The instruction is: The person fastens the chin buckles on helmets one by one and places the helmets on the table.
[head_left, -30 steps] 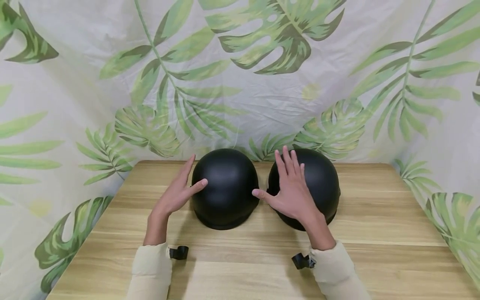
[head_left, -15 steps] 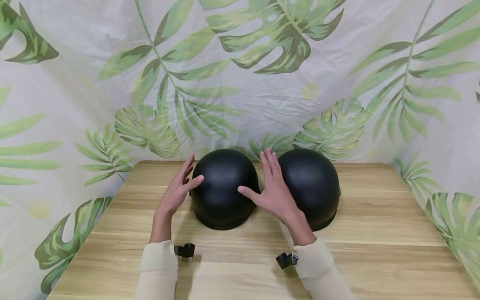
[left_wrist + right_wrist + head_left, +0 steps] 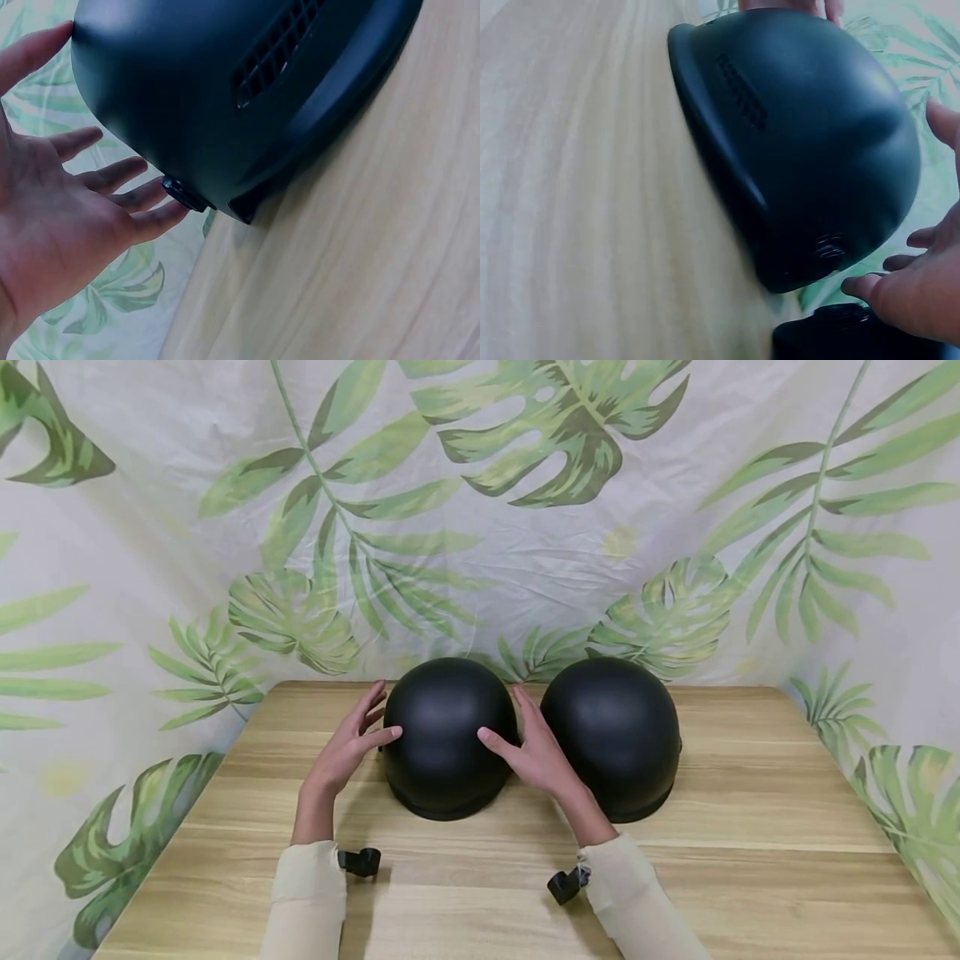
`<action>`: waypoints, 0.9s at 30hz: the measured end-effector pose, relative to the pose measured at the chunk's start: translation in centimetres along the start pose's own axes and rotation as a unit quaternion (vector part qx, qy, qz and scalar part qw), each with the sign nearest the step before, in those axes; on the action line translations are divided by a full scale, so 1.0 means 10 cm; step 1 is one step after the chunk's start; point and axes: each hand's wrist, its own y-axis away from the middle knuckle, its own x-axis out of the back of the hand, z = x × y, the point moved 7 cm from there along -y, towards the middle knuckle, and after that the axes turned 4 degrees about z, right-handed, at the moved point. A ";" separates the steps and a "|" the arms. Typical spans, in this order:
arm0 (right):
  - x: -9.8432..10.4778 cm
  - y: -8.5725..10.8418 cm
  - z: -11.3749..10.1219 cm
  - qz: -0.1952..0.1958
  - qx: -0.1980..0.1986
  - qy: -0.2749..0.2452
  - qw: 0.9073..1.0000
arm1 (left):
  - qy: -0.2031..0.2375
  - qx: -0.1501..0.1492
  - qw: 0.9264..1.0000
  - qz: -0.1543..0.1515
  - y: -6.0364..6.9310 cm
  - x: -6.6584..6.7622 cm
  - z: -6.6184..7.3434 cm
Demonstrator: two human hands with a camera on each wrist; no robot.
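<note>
Working bare-handed in pale sleeves [image 3: 303, 902], showing a black mount [image 3: 362, 862] at each cuff, above the wood-grain surface [image 3: 457, 902]. Holding the left hand [image 3: 345, 756] released at the near-left flank of the left helmet [image 3: 450, 760]: spreading fingers loosely, placing the thumb tip right at the shell, putting the little finger by a side clip [image 3: 185, 193]; not showing clearly any firm contact. Holding the right hand [image 3: 538, 753] released too, in between both helmets, leaving a small gap from thumb to shell in the right wrist view. Gripping nothing with either. Resting the left helmet dome-up on the surface, toward the far edge, just beside the right helmet [image 3: 611, 735], also dome-up. Probably setting up a two-sided hold on the left helmet, not lifting yet. Likely needing next: closing both palms evenly, curling fingers low near the rim, avoiding nudging the right helmet. Backing everything with leaf-print cloth [image 3: 525, 552].
</note>
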 end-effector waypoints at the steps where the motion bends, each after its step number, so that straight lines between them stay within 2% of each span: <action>1: -0.02 -0.01 0.02 0.001 -0.007 -0.007 1.000 | 0.000 0.009 1.000 -0.001 0.01 0.00 -0.02; 6: -0.09 0.00 0.09 0.007 -0.025 -0.022 0.999 | -0.012 0.054 0.998 -0.012 0.05 0.01 -0.09; 9: -0.10 0.01 0.10 0.010 -0.027 -0.029 0.999 | -0.006 0.069 0.997 -0.021 0.06 0.01 -0.12; 13: -0.09 0.00 0.14 0.009 -0.028 -0.040 0.999 | 0.011 0.070 0.997 -0.027 0.05 -0.01 -0.13; 19: -0.04 -0.03 0.19 -0.003 -0.018 -0.069 0.997 | 0.003 0.065 0.998 -0.025 0.06 0.00 -0.20; 27: -0.02 -0.05 0.22 -0.002 -0.020 -0.080 0.997 | 0.015 0.076 0.997 -0.014 0.04 -0.01 -0.25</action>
